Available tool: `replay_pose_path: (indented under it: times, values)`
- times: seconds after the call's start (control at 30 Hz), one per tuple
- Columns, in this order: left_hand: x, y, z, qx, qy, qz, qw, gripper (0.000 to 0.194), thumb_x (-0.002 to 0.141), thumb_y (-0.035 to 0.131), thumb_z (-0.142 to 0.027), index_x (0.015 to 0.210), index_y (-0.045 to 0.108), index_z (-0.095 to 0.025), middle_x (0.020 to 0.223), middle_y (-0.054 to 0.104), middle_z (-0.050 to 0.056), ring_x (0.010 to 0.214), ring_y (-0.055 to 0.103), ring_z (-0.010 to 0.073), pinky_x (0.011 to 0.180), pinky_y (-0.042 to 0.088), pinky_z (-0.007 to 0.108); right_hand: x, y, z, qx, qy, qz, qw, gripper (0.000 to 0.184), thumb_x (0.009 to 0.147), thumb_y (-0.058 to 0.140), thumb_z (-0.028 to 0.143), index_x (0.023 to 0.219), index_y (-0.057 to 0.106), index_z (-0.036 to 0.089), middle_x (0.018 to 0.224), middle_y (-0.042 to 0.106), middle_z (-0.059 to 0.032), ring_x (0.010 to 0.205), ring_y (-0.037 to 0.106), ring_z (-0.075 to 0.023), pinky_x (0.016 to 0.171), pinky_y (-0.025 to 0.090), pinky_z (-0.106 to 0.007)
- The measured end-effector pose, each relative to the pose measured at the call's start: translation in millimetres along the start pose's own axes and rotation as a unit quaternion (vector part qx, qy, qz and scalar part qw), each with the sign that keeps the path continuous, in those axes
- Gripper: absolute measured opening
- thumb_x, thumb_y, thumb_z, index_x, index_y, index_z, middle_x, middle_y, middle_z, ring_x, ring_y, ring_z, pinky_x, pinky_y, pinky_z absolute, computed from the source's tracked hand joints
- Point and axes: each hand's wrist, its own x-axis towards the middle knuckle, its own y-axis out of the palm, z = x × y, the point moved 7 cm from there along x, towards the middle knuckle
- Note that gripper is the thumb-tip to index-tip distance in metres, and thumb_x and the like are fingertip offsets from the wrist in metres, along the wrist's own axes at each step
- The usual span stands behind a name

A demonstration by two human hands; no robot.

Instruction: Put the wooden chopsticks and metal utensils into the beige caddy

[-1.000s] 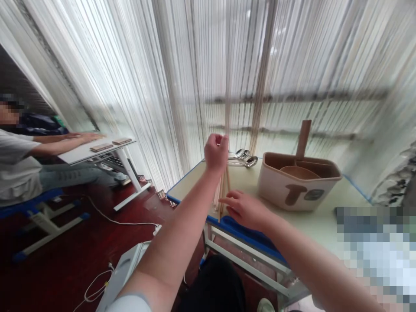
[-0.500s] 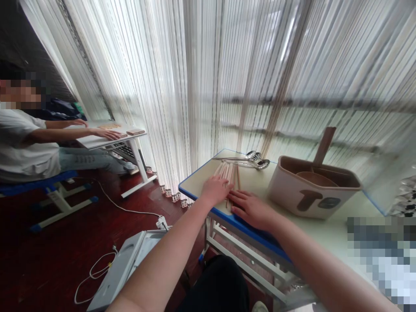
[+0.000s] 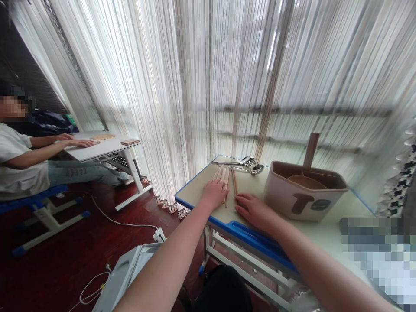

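Note:
My left hand (image 3: 214,193) lies on a bundle of thin wooden chopsticks (image 3: 222,174) on the desk, its fingers stretched over them. The chopsticks' near ends poke out beside that hand. Just to the right, my right hand (image 3: 253,211) rests low on the desk with fingers apart, its fingertips against the near end of a separate chopstick or pair (image 3: 234,182); I cannot tell which. Behind the bundle lie metal spoons (image 3: 256,169), at least one with a slotted bowl. A beige utensil holder (image 3: 279,197) with a brown inside stands beyond my right hand.
The desk (image 3: 191,190) has a blue edge. A brown upright bar (image 3: 312,149) rises from the holder. Striped sheer curtains (image 3: 156,86) hang behind. At left a person (image 3: 19,151) sits at a white table (image 3: 94,149). A grey case (image 3: 126,268) and cable are on the floor.
My right hand has moved away from my left, to the right, and a chopstick or pair now lies apart from the bundle. The view has shifted slightly.

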Motion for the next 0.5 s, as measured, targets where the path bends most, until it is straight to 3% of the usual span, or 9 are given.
replay_pose_path:
  times: [0.17, 0.33, 0.5]
  values:
    - [-3.9, -2.5, -2.2, -0.002, 0.001, -0.006, 1.0, 0.033, 0.087, 0.045, -0.041, 0.104, 0.063, -0.021, 0.111, 0.06, 0.009, 0.108, 0.052, 0.022, 0.098, 0.038, 0.035, -1.0, -1.4, -2.5, 0.013, 0.012, -0.007, 1.0, 0.044, 0.09, 0.04, 0.041, 0.121, 0.058, 0.017, 0.124, 0.057, -0.0118, 0.115, 0.048, -0.0235, 0.099, 0.038, -0.037]
    - [-3.8, -1.7, 1.7, -0.015, -0.015, -0.011, 1.0, 0.034, 0.085, 0.046, -0.042, 0.107, 0.064, -0.022, 0.119, 0.057, 0.011, 0.112, 0.051, 0.0242, 0.1, 0.037, 0.038, 2.3, -5.4, -3.3, 0.005, 0.036, -0.017, 0.999, 0.033, 0.088, 0.044, 0.033, 0.106, 0.064, 0.015, 0.108, 0.062, -0.0127, 0.1, 0.055, -0.0215, 0.09, 0.041, -0.032]
    - [-3.1, -2.9, 7.5, -0.049, -0.052, -0.025, 0.997, 0.035, 0.085, 0.046, -0.037, 0.11, 0.064, -0.021, 0.133, 0.049, 0.013, 0.124, 0.043, 0.0272, 0.106, 0.032, 0.041, 0.8, -14.2, -17.0, -0.048, 0.145, -0.025, 0.988, 0.023, 0.086, 0.043, 0.024, 0.085, 0.064, 0.015, 0.09, 0.065, -0.0111, 0.081, 0.059, -0.0195, 0.07, 0.042, -0.028]
